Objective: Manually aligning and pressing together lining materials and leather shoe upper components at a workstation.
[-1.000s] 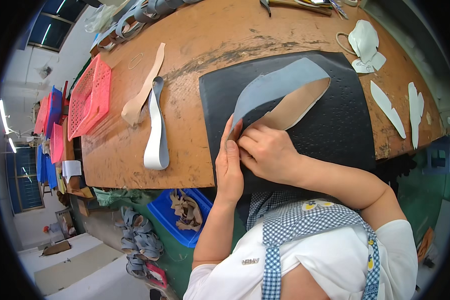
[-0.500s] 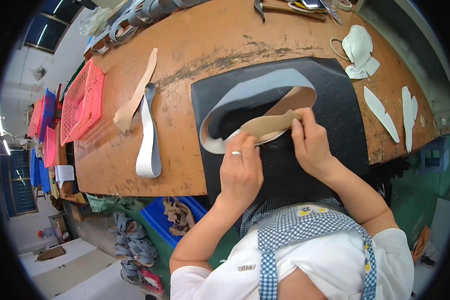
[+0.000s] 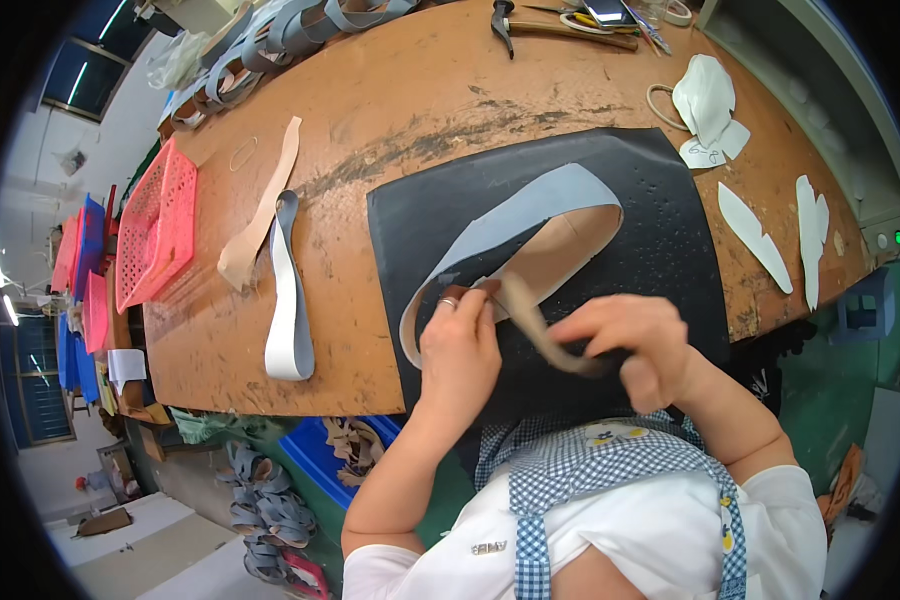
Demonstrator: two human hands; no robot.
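Closest to the body, both hands work one looped band (image 3: pixel 530 225), grey outside and tan inside, lying on the black mat (image 3: pixel 670 250) at the near edge of the tabletop (image 3: pixel 390 110). The left hand (image 3: pixel 460 350) is pinched shut on the band's near end, where a small brown tab shows at the fingertips; the right hand (image 3: pixel 635 345) is closed round a tan strip (image 3: pixel 540 330) that runs from that same spot and is drawn taut between the two. My worry is the strip: pulled at this slant it could twist or go down crooked, and if the left pinch slackens the band's end would likely spring open and the two layers shift out of line. Counting outward: one band in hand, one mat. To the left on the bare wood lie one grey-white loop (image 3: pixel 290 300) and one tan strip piece (image 3: pixel 260 210) touching it, then one pink basket (image 3: pixel 155 235) at the edge. To the right are three slim white cut pieces (image 3: pixel 755 235), and beyond them a small heap of white pieces (image 3: pixel 705 100) with a cord, too bunched to count. At the far edge sit a pile of grey bands (image 3: pixel 270 40), too many to tell apart, and one hammer (image 3: pixel 560 25) among other tools.
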